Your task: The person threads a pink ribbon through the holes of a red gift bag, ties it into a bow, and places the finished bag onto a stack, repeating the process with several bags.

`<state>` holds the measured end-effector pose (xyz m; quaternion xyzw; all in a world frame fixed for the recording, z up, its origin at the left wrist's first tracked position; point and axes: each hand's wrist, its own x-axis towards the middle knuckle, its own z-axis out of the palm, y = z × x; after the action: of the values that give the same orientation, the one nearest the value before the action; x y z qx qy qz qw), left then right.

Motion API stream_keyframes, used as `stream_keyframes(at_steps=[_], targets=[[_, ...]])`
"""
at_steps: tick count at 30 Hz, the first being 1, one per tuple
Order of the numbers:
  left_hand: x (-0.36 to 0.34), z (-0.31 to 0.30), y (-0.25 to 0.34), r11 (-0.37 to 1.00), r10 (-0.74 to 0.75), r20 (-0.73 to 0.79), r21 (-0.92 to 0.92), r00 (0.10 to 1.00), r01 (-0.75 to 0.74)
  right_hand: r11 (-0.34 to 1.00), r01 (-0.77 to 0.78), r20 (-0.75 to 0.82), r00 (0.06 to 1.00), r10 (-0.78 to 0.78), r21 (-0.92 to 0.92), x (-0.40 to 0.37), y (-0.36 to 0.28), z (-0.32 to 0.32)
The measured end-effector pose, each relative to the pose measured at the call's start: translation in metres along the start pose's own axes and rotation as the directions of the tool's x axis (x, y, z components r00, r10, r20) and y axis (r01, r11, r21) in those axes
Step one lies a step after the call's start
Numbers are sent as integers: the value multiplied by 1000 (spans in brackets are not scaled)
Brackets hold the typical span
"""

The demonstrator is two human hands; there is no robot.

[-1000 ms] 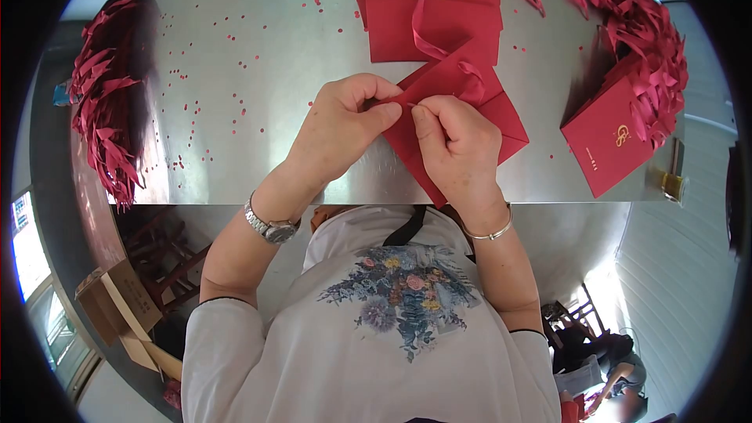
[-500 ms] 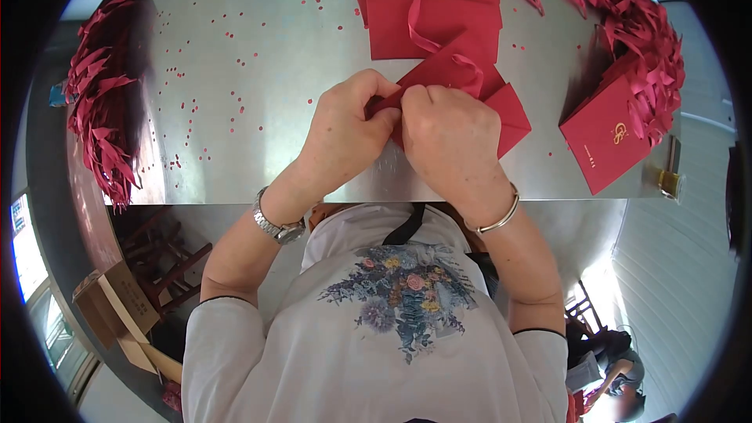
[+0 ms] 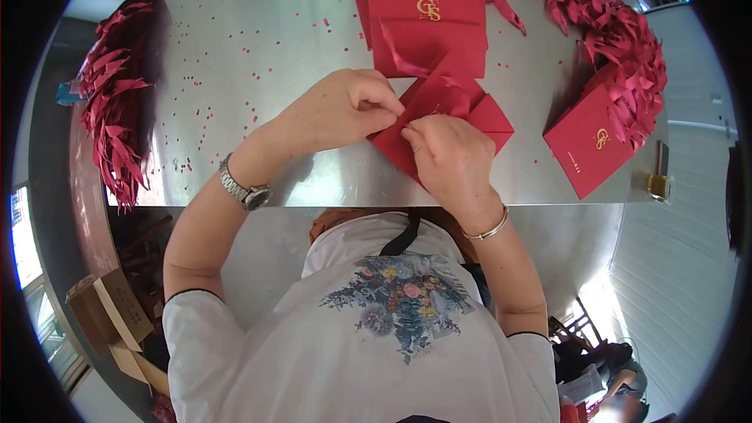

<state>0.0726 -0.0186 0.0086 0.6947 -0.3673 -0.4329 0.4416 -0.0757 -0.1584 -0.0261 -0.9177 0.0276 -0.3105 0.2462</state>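
A red paper gift bag [image 3: 399,151] lies at an angle on the metal table, a red ribbon [image 3: 452,98] looped over its upper part. My left hand [image 3: 333,113] is at the bag's left side, thumb and fingers pinched together; whatever is between them is too small to make out. My right hand [image 3: 456,158] rests over the bag's front, its fingers closed on the bag near the left hand's fingertips. Just beyond, a pile of red bags [image 3: 427,39] with a gold logo lies flat, partly overlapped by this bag.
Red bags with bunched ribbons [image 3: 117,102] stand along the left edge. More ribboned bags [image 3: 595,141] line the right side, near a small yellowish object [image 3: 659,187]. Red paper dots are scattered on the metal table [image 3: 258,39]. An open cardboard box [image 3: 117,309] is below left; another person sits lower right.
My left hand has pulled slightly apart from the right and shifted left. My right hand has moved lower and its fingers now pinch nearer the bag's left side. The view has shifted slightly.
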Motion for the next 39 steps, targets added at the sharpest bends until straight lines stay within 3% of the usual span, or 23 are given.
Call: stream_keyframes(at_steps=[1,7,9,11,15,17,18,20,24,26,29,31,32,34,35,39], targets=[[1,-1,-2,963,139,30,227,990,-142,1000,2,16,1000,-2,7,-3,0,2],[4,2,-15,924,294,54,237,954,-299,1000,10,-7,1000,-10,7,-7,0,4],[2,7,-16,928,306,29,215,952,-305,1000,16,15,1000,-16,-13,-10,2,5],[0,8,-12,967,157,10,202,988,-156,997,50,30,998,-49,-61,-10,1,4],[3,10,-12,960,139,2,244,990,-135,990,109,62,993,-104,-88,-10,1,3],[4,13,-20,908,274,0,330,962,-259,990,112,67,992,-106,-88,-12,2,4],[4,15,-21,908,275,0,329,961,-260,990,111,74,992,-105,-90,-13,3,4],[5,19,-21,843,248,-26,498,968,-203,990,111,75,992,-105,-88,-15,5,6],[4,22,-23,825,273,-59,528,960,-203,986,113,149,984,-95,-122,-8,1,-6],[3,24,-24,789,391,-88,544,916,-284,978,128,178,979,-98,-165,2,-9,-29],[0,21,-21,778,393,-83,560,916,-284,965,160,245,964,-106,-210,-2,-7,-54],[0,21,-19,780,395,-61,549,916,-300,981,181,101,980,-173,-75,-10,0,-57],[0,21,-19,781,395,-40,540,918,-313,971,201,78,978,-192,-132,-17,2,-58],[0,21,-21,784,397,-36,532,917,-319,993,-22,-58,998,15,-117,-39,5,-45],[0,20,-21,784,398,-27,530,917,-324,985,-162,-16,987,162,-59,-47,5,-39],[-5,20,-26,758,422,-9,553,907,-347,948,-300,167,935,314,-104,-53,5,-31]])
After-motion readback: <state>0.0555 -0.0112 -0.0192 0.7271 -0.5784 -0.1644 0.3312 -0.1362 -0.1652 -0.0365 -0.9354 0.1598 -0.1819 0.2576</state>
